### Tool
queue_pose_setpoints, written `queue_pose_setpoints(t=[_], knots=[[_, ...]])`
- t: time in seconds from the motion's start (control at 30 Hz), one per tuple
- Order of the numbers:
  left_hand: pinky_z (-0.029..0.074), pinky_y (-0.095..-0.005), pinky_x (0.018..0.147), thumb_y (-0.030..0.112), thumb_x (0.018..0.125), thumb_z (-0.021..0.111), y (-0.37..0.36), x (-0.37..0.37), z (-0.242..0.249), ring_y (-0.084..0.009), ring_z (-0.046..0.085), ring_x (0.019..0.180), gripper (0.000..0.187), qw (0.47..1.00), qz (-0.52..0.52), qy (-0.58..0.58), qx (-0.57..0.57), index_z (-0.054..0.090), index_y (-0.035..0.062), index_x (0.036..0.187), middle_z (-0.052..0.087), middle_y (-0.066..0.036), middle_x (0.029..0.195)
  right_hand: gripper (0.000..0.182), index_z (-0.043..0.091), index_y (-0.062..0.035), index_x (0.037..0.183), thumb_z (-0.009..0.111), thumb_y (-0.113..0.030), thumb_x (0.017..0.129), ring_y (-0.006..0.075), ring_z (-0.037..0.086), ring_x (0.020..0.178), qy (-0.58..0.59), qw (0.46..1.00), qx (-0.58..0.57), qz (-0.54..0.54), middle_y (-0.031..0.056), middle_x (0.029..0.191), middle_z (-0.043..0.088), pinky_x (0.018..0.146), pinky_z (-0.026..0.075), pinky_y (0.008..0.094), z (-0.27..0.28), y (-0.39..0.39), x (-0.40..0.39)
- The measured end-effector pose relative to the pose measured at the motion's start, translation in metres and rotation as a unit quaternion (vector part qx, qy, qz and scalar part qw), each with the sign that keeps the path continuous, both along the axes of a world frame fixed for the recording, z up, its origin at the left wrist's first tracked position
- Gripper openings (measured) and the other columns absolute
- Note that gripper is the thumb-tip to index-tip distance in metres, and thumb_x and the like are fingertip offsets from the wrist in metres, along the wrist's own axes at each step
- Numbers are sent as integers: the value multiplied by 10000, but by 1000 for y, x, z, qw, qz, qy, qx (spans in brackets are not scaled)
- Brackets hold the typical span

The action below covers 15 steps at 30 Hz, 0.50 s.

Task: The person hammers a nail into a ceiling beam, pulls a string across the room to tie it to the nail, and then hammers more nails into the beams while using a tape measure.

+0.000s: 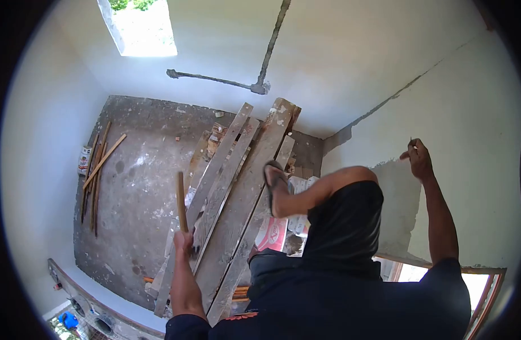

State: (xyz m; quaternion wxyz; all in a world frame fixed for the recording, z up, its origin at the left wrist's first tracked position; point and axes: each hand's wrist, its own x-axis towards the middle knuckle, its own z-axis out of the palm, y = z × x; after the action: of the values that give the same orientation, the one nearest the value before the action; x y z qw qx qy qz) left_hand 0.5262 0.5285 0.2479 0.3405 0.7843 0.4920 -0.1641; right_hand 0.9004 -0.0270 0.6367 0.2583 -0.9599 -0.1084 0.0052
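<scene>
My left hand (pixel 184 241) is closed around a hammer (pixel 181 198), gripping it near its head, with the wooden handle pointing up and away. The dark claw shows beside my fingers, above the long grey planks (pixel 238 209). Raised out to the right, my right hand (pixel 420 163) pinches a thin dark nail (pixel 410 140) in front of the partly plastered wall (pixel 464 153). My sandalled foot (pixel 276 181) is on the planks, with the knee bent.
Wooden sticks (pixel 99 170) and a white can (pixel 84 160) are at the left wall. Beneath and beside the planks are a red-and-white carton (pixel 270 233) and white sacks (pixel 299 224). Dark cement-filled grooves (pixel 215 79) run along the far wall, near a window opening (pixel 144 31).
</scene>
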Motion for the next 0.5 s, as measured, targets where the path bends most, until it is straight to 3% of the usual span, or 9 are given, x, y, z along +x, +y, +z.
queue_pose_setpoints(t=[0.07, 0.13, 0.27, 0.37, 0.4, 0.47, 0.5], knots=[[464, -402, 539, 497, 745, 660, 32, 52, 59, -289, 631, 587, 569, 997, -1, -44, -68, 638, -71, 718, 602, -185, 592, 199, 483, -2, 884, 390, -178, 901, 207, 657, 663, 40, 999, -15, -23, 128, 652, 631, 655, 471, 311, -8, -1, 14], [404, -385, 457, 471, 778, 658, 58, 93, 109, -196, 514, 471, 538, 991, 12, -108, -77, 574, -35, 614, 511, -84, 509, 192, 491, 12, 880, 407, -161, 892, 215, 660, 663, 96, 995, 29, 13, 134, 664, 631, 650, 474, 307, -49, 9, 36], [338, -344, 400, 433, 781, 671, 95, 168, 200, -147, 435, 407, 470, 986, 15, -148, -76, 518, 34, 585, 457, -30, 486, 212, 508, 17, 840, 443, -178, 887, 220, 662, 664, 172, 968, 169, 69, 132, 726, 609, 620, 469, 300, -132, 102, 87], [377, -336, 426, 476, 767, 678, 129, 231, 242, -140, 474, 454, 479, 989, -25, -144, 5, 538, 43, 618, 479, -31, 522, 222, 514, 6, 850, 444, -199, 897, 214, 667, 732, 185, 967, 126, 125, 119, 739, 616, 660, 443, 300, -134, 199, 140], [371, -351, 427, 485, 781, 665, 158, 259, 244, -143, 456, 443, 468, 994, -26, -109, -1, 556, 49, 654, 472, -16, 521, 217, 516, -16, 879, 438, -217, 900, 172, 634, 732, 181, 960, 151, 152, 112, 757, 648, 689, 419, 294, -114, 235, 170], [297, -263, 360, 439, 822, 640, 225, 296, 270, -57, 382, 409, 369, 973, -76, -208, -64, 559, 87, 746, 365, 67, 513, 238, 529, -54, 920, 451, -279, 904, 116, 473, 633, 83, 958, 85, 263, 85, 815, 677, 699, 393, 278, -50, 298, 254], [267, -222, 334, 408, 823, 640, 207, 323, 347, -29, 363, 396, 348, 980, -147, -107, 78, 528, 89, 738, 332, 80, 507, 170, 525, -73, 886, 457, -228, 897, 41, 338, 509, 36, 957, 116, 265, 57, 739, 656, 470, 308, 217, -7, 337, 285]])
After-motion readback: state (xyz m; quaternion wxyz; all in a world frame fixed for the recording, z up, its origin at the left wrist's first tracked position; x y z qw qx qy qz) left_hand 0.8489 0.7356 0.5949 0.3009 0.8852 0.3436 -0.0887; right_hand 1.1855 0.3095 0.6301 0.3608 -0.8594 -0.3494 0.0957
